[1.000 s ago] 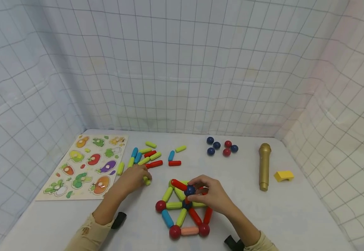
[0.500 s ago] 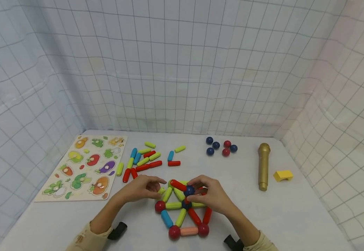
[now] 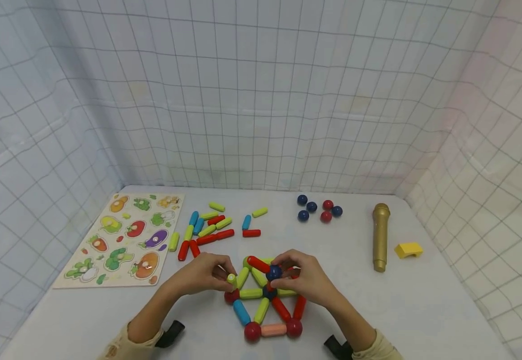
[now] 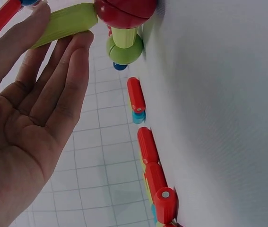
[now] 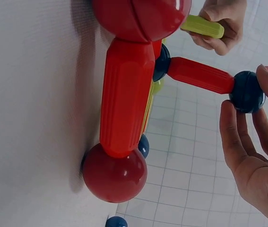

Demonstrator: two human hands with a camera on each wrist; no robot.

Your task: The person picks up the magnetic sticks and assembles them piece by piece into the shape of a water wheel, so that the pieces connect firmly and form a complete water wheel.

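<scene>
L hand pinches green stick at left edge of stick-and-ball frame on table. R hand grips blue ball atop raised red stick. Best: steady ball, tilt green stick's free end up to it, let magnet catch. No containers; spare sticks, balls loose.

Your frame: red, lime, blue and one peach stick, red balls at the corners, navy ball on top. Loose sticks at 11 o'clock: same colours. Gold microphone, yellow block, white bench, white-grid walls.
</scene>
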